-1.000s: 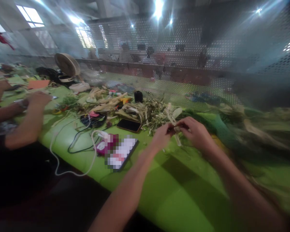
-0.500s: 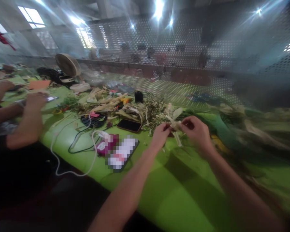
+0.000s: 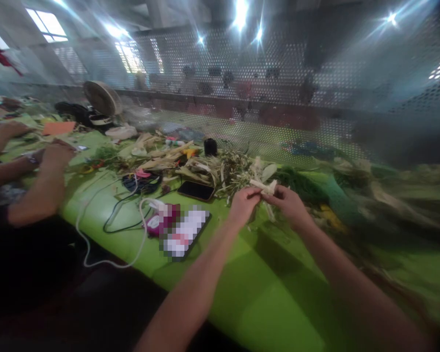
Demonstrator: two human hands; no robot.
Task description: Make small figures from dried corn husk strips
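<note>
My left hand (image 3: 242, 205) and my right hand (image 3: 288, 204) meet above the green table (image 3: 264, 303), both pinched on a pale dried husk strip (image 3: 264, 187). The strip's cream end sticks up between my fingertips and a thin tail hangs below them. Just behind my hands lies a heap of dried husks and green leaves (image 3: 220, 171). My fingers are curled tight around the strip.
A dark phone (image 3: 196, 190) lies left of my hands, a second phone (image 3: 185, 233) nearer the table edge with a white cable (image 3: 113, 244). Another person's arms (image 3: 40, 181) rest at the left. A perforated metal screen (image 3: 278, 88) backs the table. A small fan (image 3: 102, 100) stands far left.
My two hands have closed together on the strip and risen slightly toward the heap. The other person's hand at the left has shifted a little.
</note>
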